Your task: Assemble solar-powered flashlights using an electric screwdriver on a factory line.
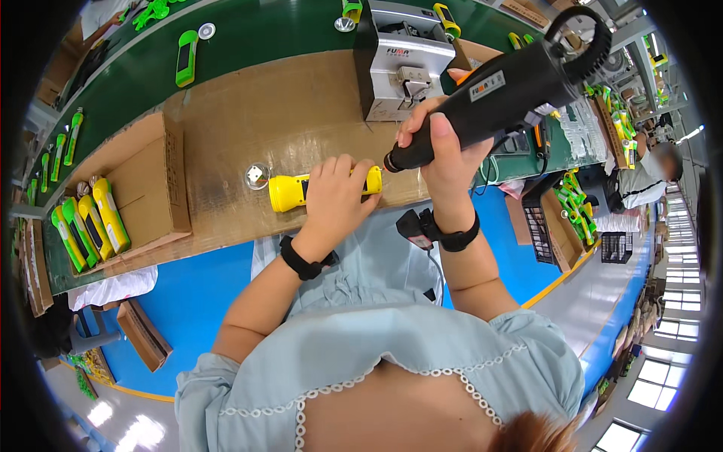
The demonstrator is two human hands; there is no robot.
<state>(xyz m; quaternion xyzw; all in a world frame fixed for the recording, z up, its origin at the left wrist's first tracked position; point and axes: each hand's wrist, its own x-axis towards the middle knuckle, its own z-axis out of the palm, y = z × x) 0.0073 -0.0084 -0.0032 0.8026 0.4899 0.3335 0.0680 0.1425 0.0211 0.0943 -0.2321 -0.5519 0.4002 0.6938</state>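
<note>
A yellow flashlight body (286,193) lies on its side on the cardboard-covered bench. My left hand (337,194) is wrapped over its middle and holds it against the cardboard. In my right hand (446,154) is a black electric screwdriver (482,98), gripped around its barrel. Its nose points left and down at the right end of the flashlight, and whether the bit touches it I cannot tell. Just left of the flashlight rests a clear round lens piece with a white square (257,175) in it. A grey screw feeder (399,56) stands beyond my hands.
An open cardboard box (151,177) with several green and yellow flashlights (92,226) stands at the left. Another green flashlight (186,59) and a small reflector (206,31) lie on the green bench behind. At right are a black crate (538,230) and a seated person (651,173).
</note>
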